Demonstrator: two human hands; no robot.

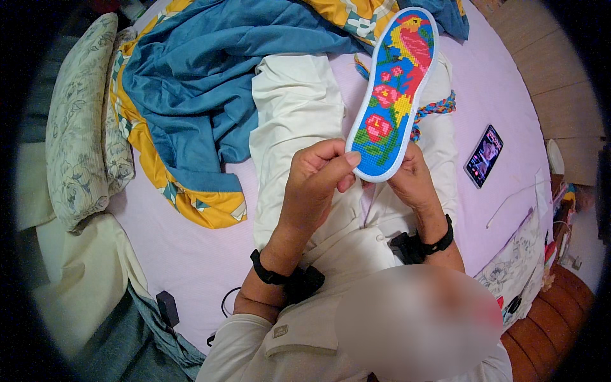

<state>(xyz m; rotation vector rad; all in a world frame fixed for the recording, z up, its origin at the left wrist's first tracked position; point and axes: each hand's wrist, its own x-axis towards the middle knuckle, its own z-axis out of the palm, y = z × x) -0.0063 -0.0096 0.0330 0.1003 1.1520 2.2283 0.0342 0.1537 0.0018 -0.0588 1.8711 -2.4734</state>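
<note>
An embroidered shoe insole [396,89] stands upright in front of me, blue with a red and yellow bird and pink flowers, edged in white. My left hand [316,181] pinches its lower left edge between thumb and fingers. My right hand [412,181] holds the lower right edge from behind, its fingers partly hidden by the insole. Both wrists wear black bands. A bundle of multicoloured thread [434,109] lies just behind the insole on my cream trousers [296,108].
I sit on a bed with a lilac sheet [503,89]. A blue and yellow quilt [197,83] is heaped at the upper left beside a floral pillow [79,127]. A phone [484,156] with a lit screen lies to the right. A black charger [168,307] lies lower left.
</note>
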